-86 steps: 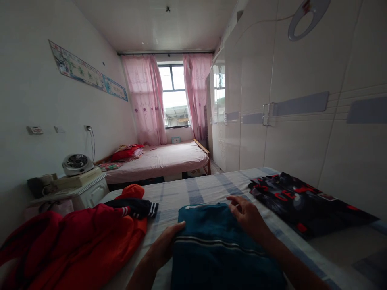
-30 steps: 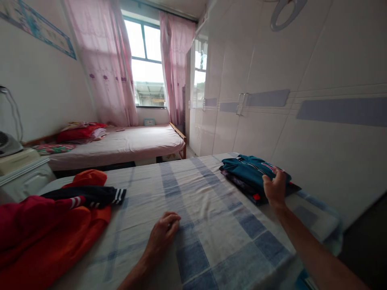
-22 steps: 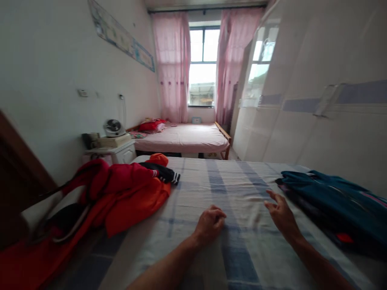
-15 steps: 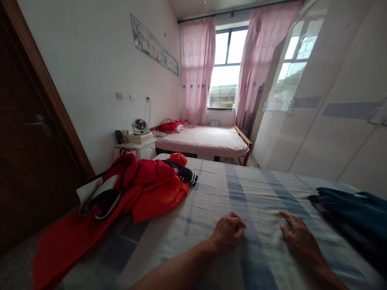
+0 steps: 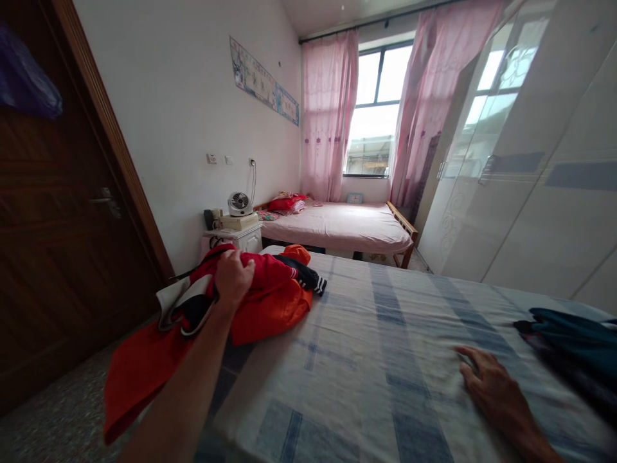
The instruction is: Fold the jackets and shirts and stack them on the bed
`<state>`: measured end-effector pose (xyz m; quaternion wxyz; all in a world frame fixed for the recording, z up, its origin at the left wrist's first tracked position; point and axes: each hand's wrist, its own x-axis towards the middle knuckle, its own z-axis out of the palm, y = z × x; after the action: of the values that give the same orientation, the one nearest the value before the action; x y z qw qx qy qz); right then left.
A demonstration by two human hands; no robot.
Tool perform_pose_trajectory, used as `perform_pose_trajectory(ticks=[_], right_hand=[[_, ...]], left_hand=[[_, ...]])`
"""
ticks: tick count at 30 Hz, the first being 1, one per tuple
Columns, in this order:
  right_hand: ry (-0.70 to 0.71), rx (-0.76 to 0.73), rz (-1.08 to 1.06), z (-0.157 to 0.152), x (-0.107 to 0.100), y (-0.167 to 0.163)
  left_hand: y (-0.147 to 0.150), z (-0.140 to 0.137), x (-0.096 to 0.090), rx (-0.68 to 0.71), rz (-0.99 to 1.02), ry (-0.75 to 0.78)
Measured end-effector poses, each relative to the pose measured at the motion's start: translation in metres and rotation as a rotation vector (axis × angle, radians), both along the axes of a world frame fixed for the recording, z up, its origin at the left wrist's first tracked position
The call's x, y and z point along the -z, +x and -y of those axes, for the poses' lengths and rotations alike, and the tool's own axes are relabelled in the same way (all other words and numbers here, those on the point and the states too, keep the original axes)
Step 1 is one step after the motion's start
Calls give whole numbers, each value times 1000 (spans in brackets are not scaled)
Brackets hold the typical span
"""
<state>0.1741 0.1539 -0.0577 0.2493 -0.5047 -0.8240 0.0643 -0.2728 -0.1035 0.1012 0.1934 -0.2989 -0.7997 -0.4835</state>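
On the near bed's left side lies a heap of clothes, with a red jacket (image 5: 270,270) on top of a bright orange garment (image 5: 274,315). My left hand (image 5: 234,276) reaches onto the jacket, its fingers curled into the cloth and their tips hidden. A dark sleeve (image 5: 306,276) with white-striped cuff sticks out of the heap. Over the blue-and-white sheet (image 5: 351,341) my right hand (image 5: 491,379) is open and holds nothing, thumb and fingers apart. Dark teal clothes (image 5: 573,334) lie to its right.
Behind the near bed stands a second bed (image 5: 347,222) with a pink sheet. A small fan (image 5: 240,204) sits on a white nightstand (image 5: 253,240). A brown door (image 5: 58,257) is at left, and a glossy white wardrobe (image 5: 515,225) lines the right side.
My left hand has moved from the middle of the sheet leftward and away onto the red jacket. My right hand stays near its place. The view has turned slightly left.
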Motion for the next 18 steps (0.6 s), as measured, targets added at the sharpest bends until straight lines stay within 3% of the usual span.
perform_pose_trajectory(ticks=[5,8,11,15,18], right_hand=[[-7,-10,0,6,-3,-4],[-18,1,8,11,-7,-7],[-22,6,12,15,-8,-9],[-21,-4,5,17,-9,-10],[-17,-9,-1,17,-9,-10]], left_hand=[[-46,31,7,-199,26,-140],[-61,26,6,-150,40,-193],[-63,12,-6,-77,-10,-175],[-29,-20,-35,42,-175,-58],[29,-49,-49,247,-326,4]])
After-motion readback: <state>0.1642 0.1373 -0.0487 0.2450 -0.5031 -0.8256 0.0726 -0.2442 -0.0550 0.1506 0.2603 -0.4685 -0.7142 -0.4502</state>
